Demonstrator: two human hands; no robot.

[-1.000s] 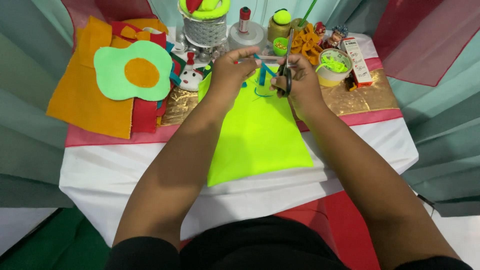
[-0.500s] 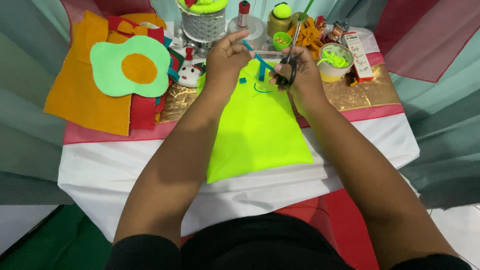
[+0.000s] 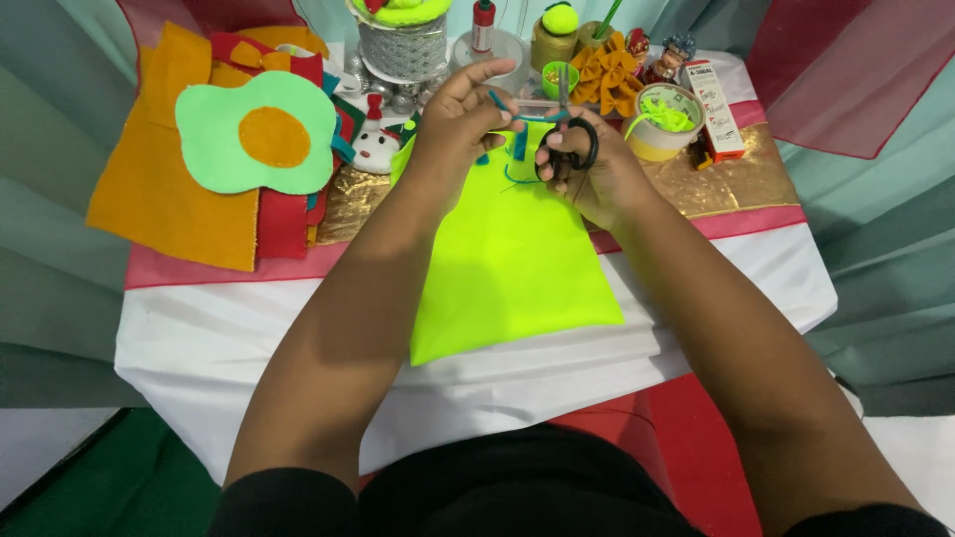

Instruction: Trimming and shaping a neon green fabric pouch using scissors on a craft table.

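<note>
Currently left hand (image 3: 463, 124) is pinching a teal strip (image 3: 519, 139), right hand (image 3: 582, 169) is gripping black-handled scissors (image 3: 567, 134) at it (both over neon-yellow felt sheet (image 3: 512, 259) lying on the table (image 3: 239, 328))

The left hand (image 3: 460, 121) has drawn closer to the right hand (image 3: 587, 164) — the teal strip (image 3: 517, 139) now hangs between them, and the scissors (image 3: 569, 134) stand more upright.

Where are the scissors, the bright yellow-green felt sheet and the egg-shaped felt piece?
scissors (image 3: 574, 144), head view, on the black handle loop in the right hand.
yellow-green felt sheet (image 3: 512, 259), head view, on its bare middle.
egg-shaped felt piece (image 3: 271, 136), head view, on its orange centre.
</note>
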